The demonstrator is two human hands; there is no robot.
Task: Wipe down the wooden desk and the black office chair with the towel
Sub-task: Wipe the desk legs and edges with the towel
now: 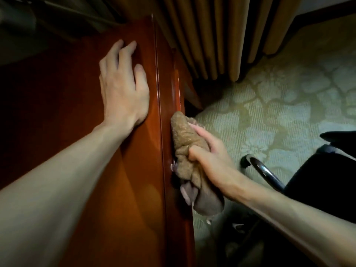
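The reddish wooden desk (81, 105) fills the left half of the view, its top seen from above and its side panel dropping away at the right edge. My left hand (123, 87) rests flat on the desk top near that edge, fingers spread. My right hand (210, 155) grips a bunched brown towel (185, 143) and holds it against the desk's side panel. A loose end of the towel hangs below my fist. The black office chair (319, 178) with a chrome armrest stands at the right edge, partly cut off.
Tan pleated curtains (221, 35) hang behind the desk's far corner. Pale green patterned carpet (279, 97) covers the floor between desk and chair. A dark surface lies beyond the desk at the upper left.
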